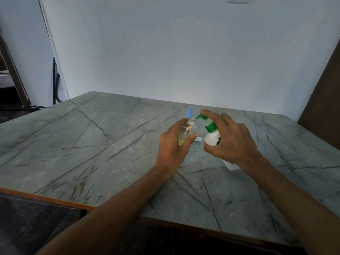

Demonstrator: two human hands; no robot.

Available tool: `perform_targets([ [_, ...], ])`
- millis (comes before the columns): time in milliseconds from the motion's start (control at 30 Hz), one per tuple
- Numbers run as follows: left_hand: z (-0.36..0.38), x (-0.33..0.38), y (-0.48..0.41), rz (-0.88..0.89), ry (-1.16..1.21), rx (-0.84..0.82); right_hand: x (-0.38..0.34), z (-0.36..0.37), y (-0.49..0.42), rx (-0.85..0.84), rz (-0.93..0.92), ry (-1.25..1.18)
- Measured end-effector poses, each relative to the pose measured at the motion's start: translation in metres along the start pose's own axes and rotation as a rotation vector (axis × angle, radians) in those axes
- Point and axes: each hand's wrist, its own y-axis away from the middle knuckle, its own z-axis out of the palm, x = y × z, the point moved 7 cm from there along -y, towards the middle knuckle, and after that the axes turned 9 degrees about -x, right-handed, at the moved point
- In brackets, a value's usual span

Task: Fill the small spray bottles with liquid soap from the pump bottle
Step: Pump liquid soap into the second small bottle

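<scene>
My left hand grips a small clear spray bottle, uncapped and tilted, with yellowish liquid in its lower part. My right hand holds a white pump bottle with a green pump head; a finger lies on top of the pump. The green nozzle points at the small bottle's open neck. A blue spray cap shows just behind the small bottle; I cannot tell whether it tops a second bottle. A small light-blue piece lies on the table between my hands.
The grey marble-patterned table stands against a white wall. Its front edge has an orange-brown rim. A brown panel stands at the right, and a dark doorway and cables are at the far left.
</scene>
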Motion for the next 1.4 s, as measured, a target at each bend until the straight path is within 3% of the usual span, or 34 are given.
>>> perform_targets([
  [1400, 0.0060, -0.0003, 0.0027, 0.015, -0.026, -0.061, 0.0031, 0.0010, -0.0011, -0.007, 0.032, -0.014],
])
